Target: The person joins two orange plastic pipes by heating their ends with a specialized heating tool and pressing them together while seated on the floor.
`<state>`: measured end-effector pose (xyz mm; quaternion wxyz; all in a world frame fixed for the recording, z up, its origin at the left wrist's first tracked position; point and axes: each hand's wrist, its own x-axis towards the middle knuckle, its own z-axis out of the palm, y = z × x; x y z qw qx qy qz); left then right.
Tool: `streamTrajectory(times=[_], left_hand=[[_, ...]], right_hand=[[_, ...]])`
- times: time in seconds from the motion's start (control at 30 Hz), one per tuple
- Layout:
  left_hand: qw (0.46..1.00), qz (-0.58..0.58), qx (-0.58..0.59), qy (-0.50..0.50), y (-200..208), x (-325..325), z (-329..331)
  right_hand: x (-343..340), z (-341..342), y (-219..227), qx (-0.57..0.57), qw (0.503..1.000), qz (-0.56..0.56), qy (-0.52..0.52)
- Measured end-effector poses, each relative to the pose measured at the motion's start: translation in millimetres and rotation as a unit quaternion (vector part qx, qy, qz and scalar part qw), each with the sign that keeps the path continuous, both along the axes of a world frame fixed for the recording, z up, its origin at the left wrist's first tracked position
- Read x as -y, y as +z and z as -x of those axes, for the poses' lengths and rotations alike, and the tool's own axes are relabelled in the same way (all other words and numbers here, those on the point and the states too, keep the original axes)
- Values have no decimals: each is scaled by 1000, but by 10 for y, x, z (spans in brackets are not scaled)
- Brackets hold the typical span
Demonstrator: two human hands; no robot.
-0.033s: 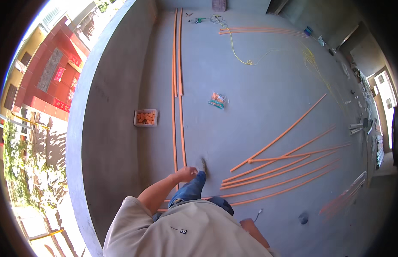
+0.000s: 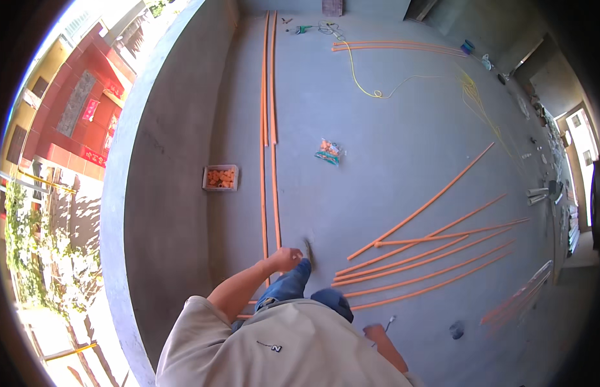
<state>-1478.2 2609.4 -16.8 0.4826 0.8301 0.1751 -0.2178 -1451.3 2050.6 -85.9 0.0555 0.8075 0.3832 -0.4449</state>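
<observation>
My left hand (image 2: 287, 258) hangs in front of my raised left leg, above the ends of two long orange pipes (image 2: 277, 206). Its fingers are curled in and I see nothing in them. Low on my right side, my right hand (image 2: 375, 333) is closed around a thin tool (image 2: 391, 320) with a pale tip; its kind is too small to tell. To the right, several orange pipes (image 2: 403, 264) lie fanned out on the grey floor, some crossing each other. Ahead is a clear plastic bag (image 2: 329, 151) of orange fittings.
A white box (image 2: 220, 178) of orange fittings stands by the low left wall (image 2: 171, 168). Farther off lie a green power tool (image 2: 304, 29), a yellow cable (image 2: 358, 79) and more orange pipes (image 2: 397, 44). Bagged pipes (image 2: 519, 297) and a dark lump (image 2: 457, 329) are at right.
My left hand has shifted slightly to the left and up. My right hand has come slightly forward. The pipes, box and bag stay where they were.
</observation>
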Motion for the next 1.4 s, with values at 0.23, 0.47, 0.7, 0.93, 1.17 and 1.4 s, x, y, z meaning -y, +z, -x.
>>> streamTrajectory(times=[0.23, 0.47, 0.7, 0.93, 1.17, 1.4], left_hand=[[990, -96, -52, -94, 274, -761, -1057], [976, -124, -181, 7, 86, -1928, -1623], [966, -145, -166, 138, 721, -2367, -2569], [971, -49, -127, 194, 637, -2837, -3666], [961, -86, -152, 213, -127, -4473, -4919], [980, -105, -119, 117, 138, -6061, -6480]], right_hand=[[-1710, -2038, 50, 33, 888, -197, -413], [-2267, -3466, -296, -86, 926, -48, -365], [-3088, -5691, -223, -96, 946, -2, -309], [-4610, -7956, -53, 66, 946, -142, -284], [-6133, -8815, 117, 84, 962, -147, -215], [-7137, -9430, 463, -82, 961, 1, -263]])
